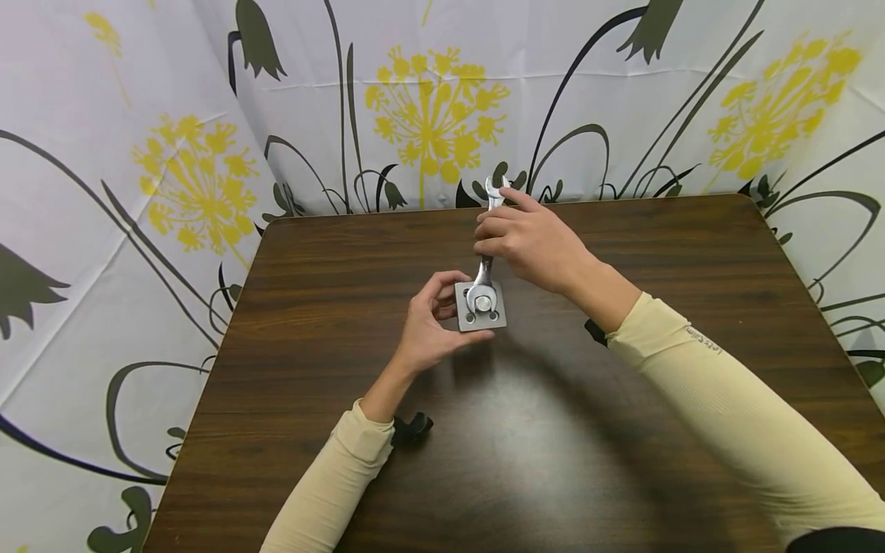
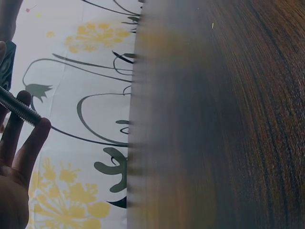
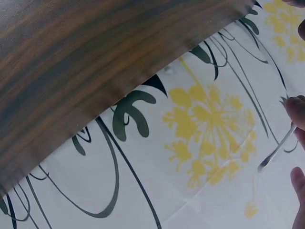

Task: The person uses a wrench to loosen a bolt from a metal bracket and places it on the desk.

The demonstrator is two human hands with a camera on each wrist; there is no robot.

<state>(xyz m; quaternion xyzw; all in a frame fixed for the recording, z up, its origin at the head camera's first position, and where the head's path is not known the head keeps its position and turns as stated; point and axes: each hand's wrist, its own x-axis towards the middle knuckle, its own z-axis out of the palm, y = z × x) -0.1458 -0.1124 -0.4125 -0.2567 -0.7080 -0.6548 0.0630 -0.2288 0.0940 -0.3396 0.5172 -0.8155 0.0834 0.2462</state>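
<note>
My left hand (image 1: 427,330) grips a square grey metal plate (image 1: 501,295) by its edges, thumb along the near side. Holes show near the plate's corners. At its centre sits a bolt head (image 1: 483,304), with the jaw of a silver open-end wrench (image 1: 484,273) around it. The right hand (image 1: 532,238) holds the wrench's shank towards its far end, which points away from me. From beneath the plate, a long threaded shank (image 2: 20,109) sticks out beside the left fingers in the left wrist view. In the right wrist view, only one end of the wrench (image 3: 276,151) and some fingertips show.
Both hands are raised above a dark wood-grain table (image 1: 332,307). A white curtain (image 1: 304,107) with yellow and grey-green flowers hangs behind the table and along its sides. Black wrist straps (image 1: 412,428) show at both cuffs.
</note>
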